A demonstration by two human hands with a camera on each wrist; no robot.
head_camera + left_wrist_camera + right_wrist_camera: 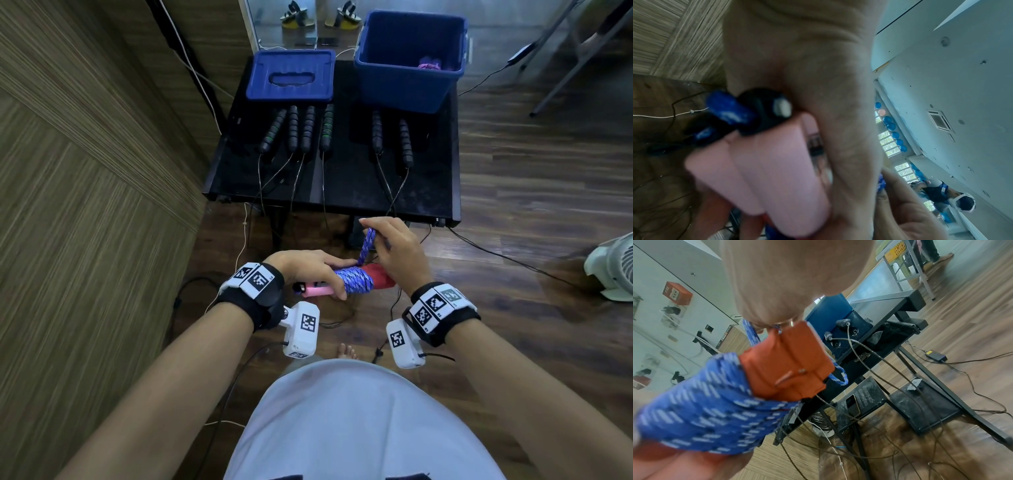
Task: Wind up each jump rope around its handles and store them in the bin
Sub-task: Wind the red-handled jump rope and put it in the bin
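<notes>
Head view: looks down from above the person's chest, facing forward over both hands to the black table point(342, 192) and blue bin point(407, 85).
Left wrist view: pressed close under the left hand point(807, 68), tilted toward ceiling and wall.
Right wrist view: close under the right hand point(789, 277), facing the table's front edge.
Shared: the wound blue rope point(354, 281) appears in the head and right wrist views.

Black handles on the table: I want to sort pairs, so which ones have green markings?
The far-left handle and the fourth from the left, beside the gap in the row, show green rings. The other four black handles look plain black.
</notes>
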